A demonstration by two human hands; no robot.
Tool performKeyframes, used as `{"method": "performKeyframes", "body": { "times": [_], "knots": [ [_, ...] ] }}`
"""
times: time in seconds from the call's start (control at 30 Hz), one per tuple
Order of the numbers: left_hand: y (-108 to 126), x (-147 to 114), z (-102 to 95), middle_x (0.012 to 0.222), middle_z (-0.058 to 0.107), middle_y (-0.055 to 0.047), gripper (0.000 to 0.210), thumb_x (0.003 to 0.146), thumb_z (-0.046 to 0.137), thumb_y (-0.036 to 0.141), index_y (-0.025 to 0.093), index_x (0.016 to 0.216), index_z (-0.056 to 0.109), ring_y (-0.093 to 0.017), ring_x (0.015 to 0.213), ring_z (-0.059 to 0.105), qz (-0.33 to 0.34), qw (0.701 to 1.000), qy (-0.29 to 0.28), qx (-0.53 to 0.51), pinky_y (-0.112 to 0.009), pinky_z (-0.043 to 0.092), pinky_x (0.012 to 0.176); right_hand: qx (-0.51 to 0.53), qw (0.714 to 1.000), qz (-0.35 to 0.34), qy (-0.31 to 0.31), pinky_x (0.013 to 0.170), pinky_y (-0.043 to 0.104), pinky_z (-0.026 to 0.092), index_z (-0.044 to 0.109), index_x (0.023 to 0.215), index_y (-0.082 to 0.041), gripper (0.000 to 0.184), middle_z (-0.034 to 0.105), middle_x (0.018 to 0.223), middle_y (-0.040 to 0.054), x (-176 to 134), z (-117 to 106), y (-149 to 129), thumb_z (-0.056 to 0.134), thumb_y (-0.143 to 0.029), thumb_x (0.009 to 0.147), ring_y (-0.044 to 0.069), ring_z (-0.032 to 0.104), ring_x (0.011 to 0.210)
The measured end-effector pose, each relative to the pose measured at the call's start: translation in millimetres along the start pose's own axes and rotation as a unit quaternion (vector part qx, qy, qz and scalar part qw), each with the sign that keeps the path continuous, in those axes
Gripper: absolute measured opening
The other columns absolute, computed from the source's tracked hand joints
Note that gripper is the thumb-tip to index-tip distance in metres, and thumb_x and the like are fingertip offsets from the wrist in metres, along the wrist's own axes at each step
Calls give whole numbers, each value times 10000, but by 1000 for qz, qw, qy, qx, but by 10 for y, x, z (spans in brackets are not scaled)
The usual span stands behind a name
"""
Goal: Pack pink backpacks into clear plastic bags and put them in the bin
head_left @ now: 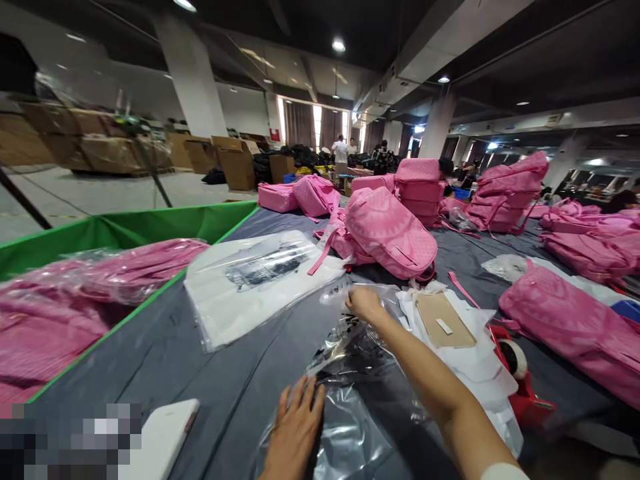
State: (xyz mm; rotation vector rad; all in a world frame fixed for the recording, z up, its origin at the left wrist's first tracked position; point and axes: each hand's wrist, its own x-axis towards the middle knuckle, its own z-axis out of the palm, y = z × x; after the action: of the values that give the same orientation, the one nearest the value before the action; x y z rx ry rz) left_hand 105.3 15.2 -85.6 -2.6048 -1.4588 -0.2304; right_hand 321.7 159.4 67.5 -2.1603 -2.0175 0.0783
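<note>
A clear plastic bag [350, 433] lies across the dark grey table cover in front of me. My left hand [296, 423] rests on its near part, palm down with the fingers stretched out. Farther along, my right hand [364, 303] is closed around the bag's far end, with the plastic crumpled below the fist. Just beyond that hand sits a pink backpack [393, 230]. To the left is a flat pile of plastic bags [255, 280] with dark print. White paper sheets [480, 363] and a brown cardboard piece [445, 319] lie right of my right forearm.
A red tape dispenser [531, 400] stands at the right, near another pink backpack [570, 323]. On the left, a green-walled bin [145, 227] holds plastic-wrapped pink bags. A white flat object [167, 437] lies at the near left. More pink backpacks [510, 193] and people are farther back.
</note>
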Motion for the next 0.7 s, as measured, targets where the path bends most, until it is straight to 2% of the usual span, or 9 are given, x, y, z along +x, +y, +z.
{"method": "performKeyframes", "body": {
  "times": [0.1, 0.2, 0.3, 0.37, 0.4, 0.47, 0.53, 0.6, 0.7],
  "knots": [
    [-183, -147, 85, 1532, 541, -84, 680, 880, 371, -71, 275, 1412, 616, -326, 1470, 423, -59, 997, 47, 19, -609, 350, 1184, 96, 994, -8, 58, 880, 326, 472, 743, 984, -165, 263, 753, 1049, 133, 177, -259, -112, 516, -297, 961, 245, 671, 1025],
    [-214, -117, 189, 1540, 532, -84, 657, 887, 430, -46, 289, 1426, 600, -324, 1479, 413, -101, 993, 65, 6, -606, 353, 1192, 205, 975, -31, 85, 835, 303, 475, 711, 907, -182, 248, 732, 910, 92, 558, -390, -334, 494, -299, 933, 227, 660, 936],
    [-160, 120, 354, 1580, 482, -73, 695, 880, 444, -54, 292, 1476, 536, -248, 1480, 422, -13, 997, 62, -40, -449, 431, 1180, 322, 942, -65, 66, 763, 301, 512, 687, 938, -185, 293, 678, 802, 53, 1097, -358, -677, 445, -351, 934, 204, 650, 802],
    [-143, 336, 431, 1603, 446, -70, 705, 890, 432, -44, 279, 1514, 483, -210, 1483, 416, 36, 995, 47, -77, -352, 460, 1154, 391, 915, -94, 40, 766, 310, 539, 671, 1063, -201, 345, 678, 860, 50, 1435, -270, -942, 442, -429, 944, 192, 656, 798],
    [-153, 436, 445, 1612, 431, -78, 705, 891, 431, -33, 264, 1530, 461, -212, 1482, 417, 29, 995, 31, -95, -333, 471, 1141, 419, 901, -111, 28, 792, 316, 548, 653, 1142, -221, 371, 687, 937, 57, 1574, -216, -1069, 456, -465, 944, 189, 667, 840],
    [-226, 585, 429, 1645, 363, -111, 735, 877, 453, -4, 227, 1572, 391, -255, 1498, 391, -43, 991, 3, -124, -375, 468, 1146, 458, 877, -143, 8, 873, 326, 546, 589, 1295, -280, 427, 679, 1148, 75, 1770, -96, -1288, 490, -492, 939, 184, 674, 993],
    [-360, 654, 388, 1672, 298, -135, 800, 859, 519, 60, 227, 1610, 300, -320, 1519, 341, -126, 980, -7, -155, -491, 433, 1168, 468, 868, -167, -2, 954, 344, 523, 526, 1394, -303, 478, 624, 1328, 88, 1840, 39, -1438, 505, -440, 936, 185, 640, 1143],
    [-525, 676, 358, 1669, 298, -165, 836, 857, 576, 139, 229, 1623, 252, -369, 1526, 308, -192, 963, 1, -192, -590, 385, 1172, 453, 872, -184, -3, 1022, 376, 491, 530, 1406, -257, 496, 592, 1392, 108, 1762, 205, -1500, 509, -348, 919, 204, 607, 1216],
    [-754, 735, 322, 1606, 392, -207, 654, 937, 531, 230, 170, 1566, 363, -367, 1504, 353, -238, 938, 31, -251, -595, 387, 1162, 420, 885, -202, 8, 1086, 409, 446, 615, 1300, -196, 426, 630, 1331, 126, 1359, 541, -1393, 469, -247, 903, 233, 598, 1211]
  ]
}}
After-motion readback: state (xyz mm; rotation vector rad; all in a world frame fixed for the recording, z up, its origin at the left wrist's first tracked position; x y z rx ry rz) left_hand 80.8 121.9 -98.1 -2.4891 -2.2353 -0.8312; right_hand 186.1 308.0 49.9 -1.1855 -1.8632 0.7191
